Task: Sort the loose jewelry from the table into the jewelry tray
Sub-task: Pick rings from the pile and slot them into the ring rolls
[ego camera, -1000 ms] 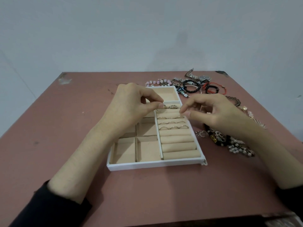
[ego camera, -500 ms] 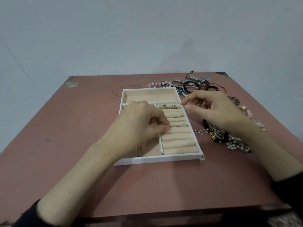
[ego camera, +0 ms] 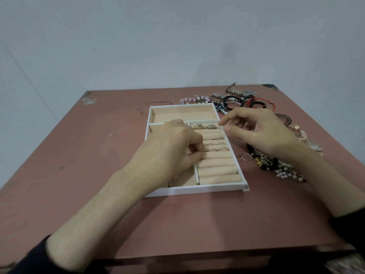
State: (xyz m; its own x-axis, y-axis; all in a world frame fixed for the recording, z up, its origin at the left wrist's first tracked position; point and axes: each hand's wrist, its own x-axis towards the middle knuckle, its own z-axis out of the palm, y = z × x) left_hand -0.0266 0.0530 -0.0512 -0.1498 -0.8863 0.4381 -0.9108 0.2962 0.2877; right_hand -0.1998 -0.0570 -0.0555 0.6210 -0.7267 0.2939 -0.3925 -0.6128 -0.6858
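Left hand (ego camera: 171,153), fingers curled, presses the tray's (ego camera: 197,189) ring rolls, perhaps pinching a ring; right hand (ego camera: 262,133) hovers slack and empty above the jewelry (ego camera: 284,172).

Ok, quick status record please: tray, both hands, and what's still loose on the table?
tray: white tray mid-table, rings seated in its upper padded rolls
left hand: left hand pinches at the rolls; whether it holds a ring is unclear
right hand: right hand loosely curled above the tray's right edge, nothing visibly held
still loose: bracelets and watch behind the tray, beads to its right
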